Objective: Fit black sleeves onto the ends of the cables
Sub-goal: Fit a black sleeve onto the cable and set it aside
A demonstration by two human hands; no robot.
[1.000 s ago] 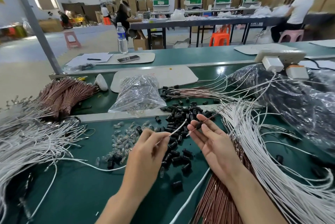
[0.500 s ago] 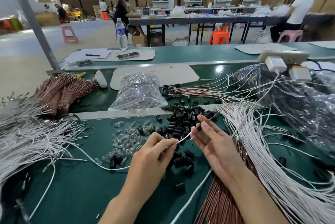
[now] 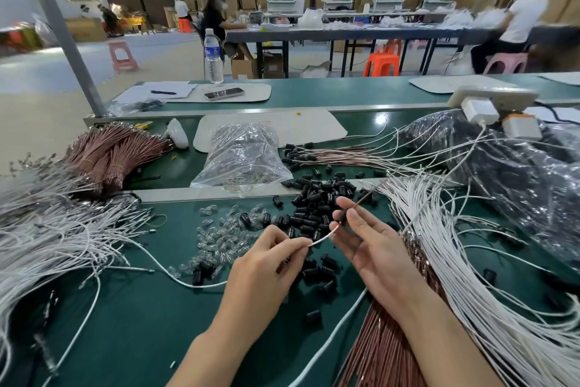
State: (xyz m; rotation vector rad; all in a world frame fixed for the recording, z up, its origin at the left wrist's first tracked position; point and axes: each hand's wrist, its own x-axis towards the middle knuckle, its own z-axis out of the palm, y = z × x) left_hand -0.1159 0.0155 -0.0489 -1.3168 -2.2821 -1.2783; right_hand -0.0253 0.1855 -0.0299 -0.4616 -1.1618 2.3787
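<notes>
1. While my left hand (image 3: 266, 270) pinches a white cable (image 3: 320, 237) between thumb and forefinger just behind its end, that end points up and right toward my other hand.
2. My right hand (image 3: 376, 251), palm up: thumb and forefinger pinch one black sleeve (image 3: 343, 216) at the tip of the white cable. A thin brown cable (image 3: 365, 199) runs up and right from the same pinch; I cannot tell whether it enters the sleeve.
3. Loose black sleeves (image 3: 314, 201): heaped on the green bench (image 3: 125, 308), under and beyond both hands.
4. Clear plastic pieces (image 3: 219, 236): scattered just left of that heap.
5. White cable bundles: one fanned at my far left (image 3: 47, 229), one beside my right forearm (image 3: 455, 245).
6. Brown cable bundles: one tied at the back left (image 3: 110, 154), one under my right forearm (image 3: 386, 339).
7. Clear bag (image 3: 244, 157): behind the heap, near the bench's metal divider strip (image 3: 188, 195).
8. Dark plastic sheeting (image 3: 518, 182): far right, white cables lying across it.
</notes>
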